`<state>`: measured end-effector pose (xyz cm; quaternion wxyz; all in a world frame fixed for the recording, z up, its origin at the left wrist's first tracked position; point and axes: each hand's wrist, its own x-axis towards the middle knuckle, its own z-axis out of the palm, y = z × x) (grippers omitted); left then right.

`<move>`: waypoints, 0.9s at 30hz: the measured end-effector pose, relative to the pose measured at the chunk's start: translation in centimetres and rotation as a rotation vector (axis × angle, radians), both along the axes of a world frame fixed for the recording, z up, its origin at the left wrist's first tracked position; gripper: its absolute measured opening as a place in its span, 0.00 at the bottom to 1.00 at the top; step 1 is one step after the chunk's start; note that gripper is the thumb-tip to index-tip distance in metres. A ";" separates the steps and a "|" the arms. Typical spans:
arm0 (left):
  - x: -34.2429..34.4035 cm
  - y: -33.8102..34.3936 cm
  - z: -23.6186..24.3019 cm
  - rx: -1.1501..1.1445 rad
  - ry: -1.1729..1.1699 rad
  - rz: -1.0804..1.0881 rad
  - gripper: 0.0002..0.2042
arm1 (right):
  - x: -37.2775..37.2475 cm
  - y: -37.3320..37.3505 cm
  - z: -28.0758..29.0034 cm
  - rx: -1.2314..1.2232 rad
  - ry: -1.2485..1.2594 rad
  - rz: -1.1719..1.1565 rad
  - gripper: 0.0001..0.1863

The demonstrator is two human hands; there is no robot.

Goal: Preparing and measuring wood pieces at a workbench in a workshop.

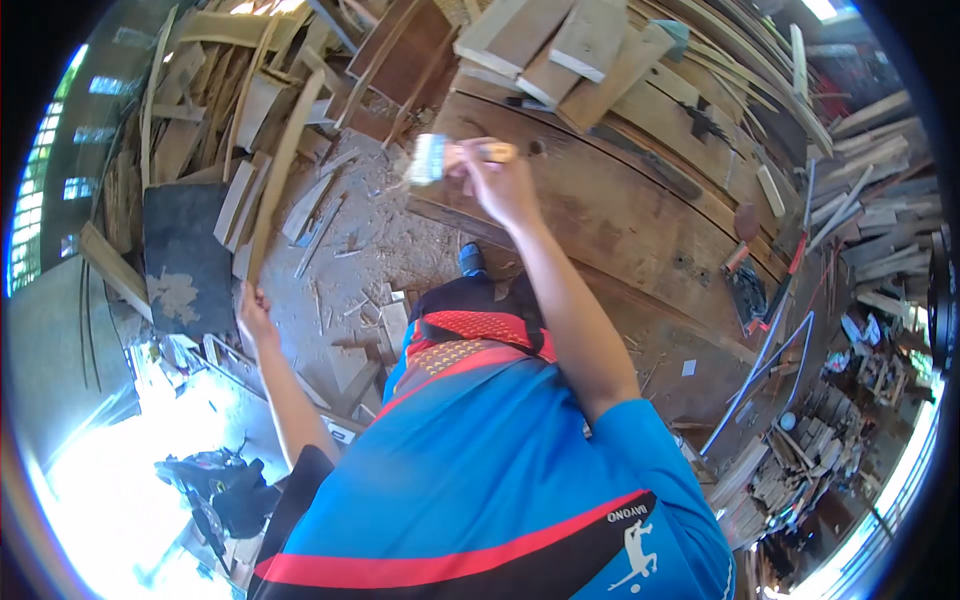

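Crowded with stacked lumber [885,190] and a shavings-strewn floor [375,215], with a plank-topped workbench [610,205] ahead and boards [560,50] piled at its far edge. Seen from the head camera: grips a flat paintbrush [440,160] in the right hand [500,185], fingers closed about the handle, bristles pointing left near the bench's left end. With the left hand [256,318], holds the near end of a long wooden strip [284,165], fingers curled round it, just beside a dark panel [188,230]. Seems to be at a holding step, bristles well apart from the strip. Judging by that, calls for a steady strip and a controlled brush before any contact. Cannot tell whether any coating is on the bristles.
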<state>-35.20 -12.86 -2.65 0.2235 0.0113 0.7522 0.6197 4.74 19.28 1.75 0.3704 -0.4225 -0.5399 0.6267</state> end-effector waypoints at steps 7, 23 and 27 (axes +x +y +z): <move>1.9 -6.9 -13.2 -0.270 0.015 0.205 0.22 | 23.4 -5.1 2.4 -0.224 -0.194 -0.544 0.13; 7.2 -12.3 -18.2 -0.559 -0.210 0.219 0.21 | 7.8 -5.1 -0.5 0.172 -0.556 -0.100 0.20; 7.5 -11.3 -16.2 -0.514 -0.196 0.204 0.22 | -6.5 -5.0 -1.9 0.368 -0.551 0.189 0.17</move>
